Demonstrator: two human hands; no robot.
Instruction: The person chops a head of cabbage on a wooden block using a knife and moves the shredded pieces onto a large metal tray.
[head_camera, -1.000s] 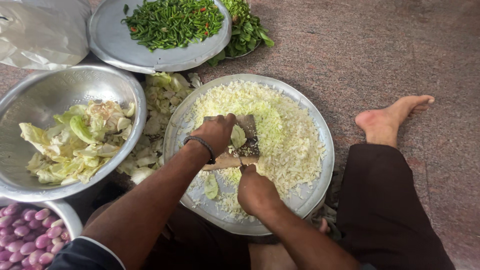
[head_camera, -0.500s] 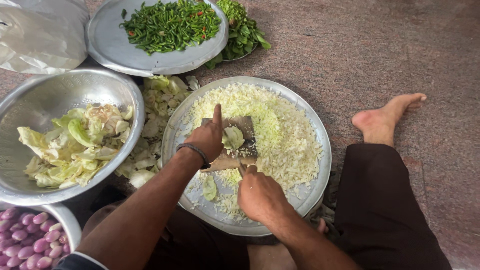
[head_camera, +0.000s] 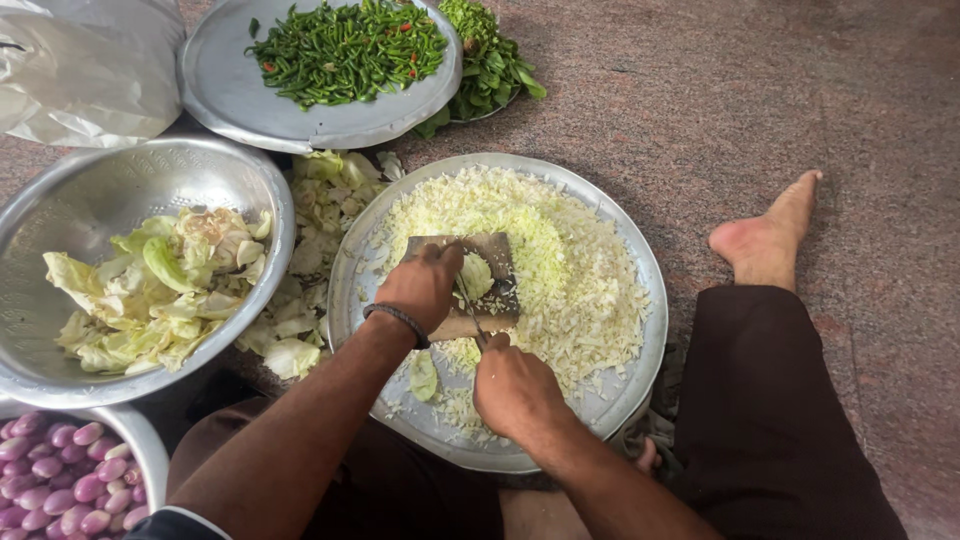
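**Cabbage being cut on a board set in a big metal tray**

Speckled reddish stone floor (head_camera: 760, 90) under everything. Person sits on it, dark trousers, bare right foot (head_camera: 765, 235) at the right.

Wide round steel tray (head_camera: 640, 350) at centre, heaped with finely chopped pale cabbage (head_camera: 570, 270). Large steel bowl (head_camera: 90, 190) at left, holding loose green-white cabbage leaves (head_camera: 150, 290). Flat steel plate (head_camera: 250, 100) far left, carrying chopped green chillies (head_camera: 345, 45) with a few red bits. Crumpled clear plastic bag (head_camera: 85, 65) at the far-left corner. More cabbage pieces (head_camera: 320, 215) lie on the floor between bowl and tray. Leafy green herbs (head_camera: 490, 60) just right of the chilli plate. Purple-pink shallots (head_camera: 55, 480) in a bowl, near left.

Small dark wooden chopping board (head_camera: 495, 300) sits in the tray, on the cabbage. Left hand (head_camera: 420, 285), black band at the wrist, fingers curled, presses a pale cabbage chunk (head_camera: 476, 273) onto the board. Right hand (head_camera: 515, 390) is closed around a knife handle; thin blade (head_camera: 467, 305) runs between the hands, beside the chunk.
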